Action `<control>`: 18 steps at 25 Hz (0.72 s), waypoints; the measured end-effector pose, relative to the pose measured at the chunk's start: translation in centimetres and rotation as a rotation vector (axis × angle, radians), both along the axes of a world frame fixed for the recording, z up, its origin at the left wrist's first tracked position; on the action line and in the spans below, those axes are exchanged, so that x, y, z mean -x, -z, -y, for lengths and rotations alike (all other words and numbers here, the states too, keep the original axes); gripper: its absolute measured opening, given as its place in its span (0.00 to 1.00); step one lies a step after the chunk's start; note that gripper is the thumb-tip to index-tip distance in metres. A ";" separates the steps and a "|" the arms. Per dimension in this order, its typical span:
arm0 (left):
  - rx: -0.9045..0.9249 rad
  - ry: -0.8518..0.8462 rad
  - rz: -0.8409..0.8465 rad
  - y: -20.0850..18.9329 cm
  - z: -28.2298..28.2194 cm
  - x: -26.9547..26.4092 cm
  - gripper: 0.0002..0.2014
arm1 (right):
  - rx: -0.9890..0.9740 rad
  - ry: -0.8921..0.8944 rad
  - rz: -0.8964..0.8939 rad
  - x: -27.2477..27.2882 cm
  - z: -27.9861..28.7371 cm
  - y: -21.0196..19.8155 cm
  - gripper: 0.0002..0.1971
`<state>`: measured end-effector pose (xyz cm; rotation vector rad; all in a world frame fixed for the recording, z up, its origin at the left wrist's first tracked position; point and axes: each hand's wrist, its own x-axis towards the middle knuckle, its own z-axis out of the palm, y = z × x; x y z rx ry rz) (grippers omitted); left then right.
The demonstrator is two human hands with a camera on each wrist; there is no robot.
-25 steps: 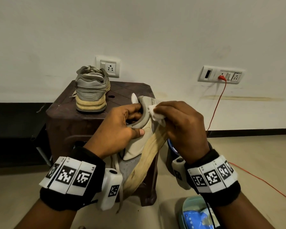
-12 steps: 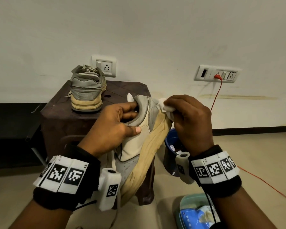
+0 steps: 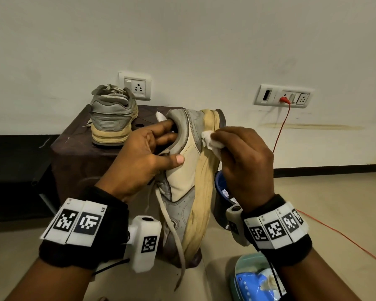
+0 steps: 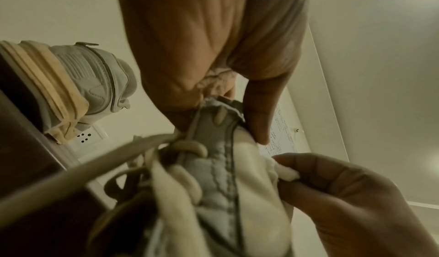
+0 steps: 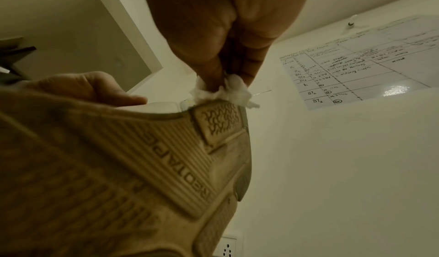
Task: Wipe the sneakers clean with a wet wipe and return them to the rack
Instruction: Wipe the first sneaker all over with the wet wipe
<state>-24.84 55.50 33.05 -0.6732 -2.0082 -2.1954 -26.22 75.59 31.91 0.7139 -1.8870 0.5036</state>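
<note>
Two hands on sneaker [image 3: 189,170], now lifted higher than a second ago, left hand [image 3: 139,161] gripping its collar, my right hand [image 3: 245,164] pinching wet wipe [image 3: 211,142] against heel midsole, second sneaker [image 3: 113,114] on brown stool [image 3: 74,144].

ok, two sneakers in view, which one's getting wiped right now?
The sneaker held heel-up by the left hand; the right hand presses the wet wipe against its sole edge. The other sneaker stands untouched on the brown stool.
</note>
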 end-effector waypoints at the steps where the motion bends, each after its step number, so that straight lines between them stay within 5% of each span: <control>1: 0.011 0.021 -0.001 0.0 0.0 0.1 0.32 | 0.025 0.021 -0.008 0.1 -0.1 -0.1 0.09; 5: 0.038 0.045 0.011 0.5 -0.2 0.3 0.35 | 0.033 0.014 0.051 0.5 -0.5 -0.1 0.11; 12: -0.068 -0.079 0.016 0.3 0.4 0.5 0.32 | -0.294 -0.184 0.193 -0.4 0.1 1.9 0.09; 18: -0.066 0.133 0.083 0.8 0.2 0.5 0.42 | 0.013 0.037 0.064 0.1 -0.3 0.5 0.08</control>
